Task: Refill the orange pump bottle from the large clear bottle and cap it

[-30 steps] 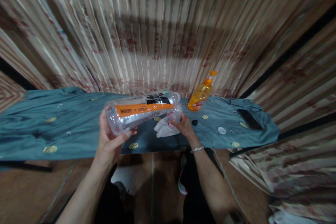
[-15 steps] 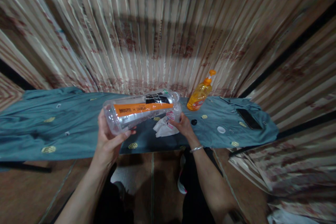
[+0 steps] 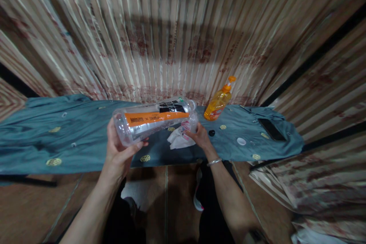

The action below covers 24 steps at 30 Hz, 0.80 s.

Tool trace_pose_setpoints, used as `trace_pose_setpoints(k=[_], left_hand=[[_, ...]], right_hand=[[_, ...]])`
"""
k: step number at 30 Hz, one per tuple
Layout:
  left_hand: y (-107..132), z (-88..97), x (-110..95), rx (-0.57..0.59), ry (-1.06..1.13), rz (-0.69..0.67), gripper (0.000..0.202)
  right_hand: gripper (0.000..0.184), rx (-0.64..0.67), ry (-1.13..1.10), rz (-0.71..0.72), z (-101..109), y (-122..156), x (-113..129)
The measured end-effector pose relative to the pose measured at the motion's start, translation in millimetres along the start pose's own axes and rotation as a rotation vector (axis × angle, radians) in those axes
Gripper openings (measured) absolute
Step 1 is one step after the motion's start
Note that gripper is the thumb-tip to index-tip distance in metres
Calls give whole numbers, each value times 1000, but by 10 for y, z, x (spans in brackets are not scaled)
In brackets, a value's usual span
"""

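Observation:
My left hand [image 3: 118,150] is wrapped round the base of a large clear plastic bottle [image 3: 154,118] with an orange and black label. That bottle is tipped over to the right, its uncapped neck by the top of a small clear bottle [image 3: 188,126] with pink marks. My right hand [image 3: 201,136] grips the small bottle from the right. Whether the two mouths touch I cannot tell. Beside the small bottle and partly behind it is a crumpled white tissue [image 3: 178,140]. A small black cap [image 3: 211,133] lies just right of my right hand.
An orange pump bottle [image 3: 217,103] stands at the back, right of the hands. Farther right lie a white disc [image 3: 241,141] and a dark phone [image 3: 271,129]. Everything rests on a narrow table with a teal cloth [image 3: 85,137]. A striped curtain [image 3: 171,38] hangs close behind.

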<state>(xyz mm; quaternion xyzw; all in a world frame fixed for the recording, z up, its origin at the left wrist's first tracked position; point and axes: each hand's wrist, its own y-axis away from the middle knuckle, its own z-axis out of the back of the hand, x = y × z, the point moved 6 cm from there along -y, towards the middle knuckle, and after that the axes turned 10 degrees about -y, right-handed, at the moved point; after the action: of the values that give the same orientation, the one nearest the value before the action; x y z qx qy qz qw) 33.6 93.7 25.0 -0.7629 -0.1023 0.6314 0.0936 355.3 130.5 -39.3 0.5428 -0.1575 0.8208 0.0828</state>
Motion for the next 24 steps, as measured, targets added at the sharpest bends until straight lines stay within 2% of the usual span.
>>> trace_pose_setpoints(k=[24], left_hand=[[2, 2, 6, 6, 6, 11, 102]], right_hand=[[34, -2, -21, -17, 14, -3, -18]])
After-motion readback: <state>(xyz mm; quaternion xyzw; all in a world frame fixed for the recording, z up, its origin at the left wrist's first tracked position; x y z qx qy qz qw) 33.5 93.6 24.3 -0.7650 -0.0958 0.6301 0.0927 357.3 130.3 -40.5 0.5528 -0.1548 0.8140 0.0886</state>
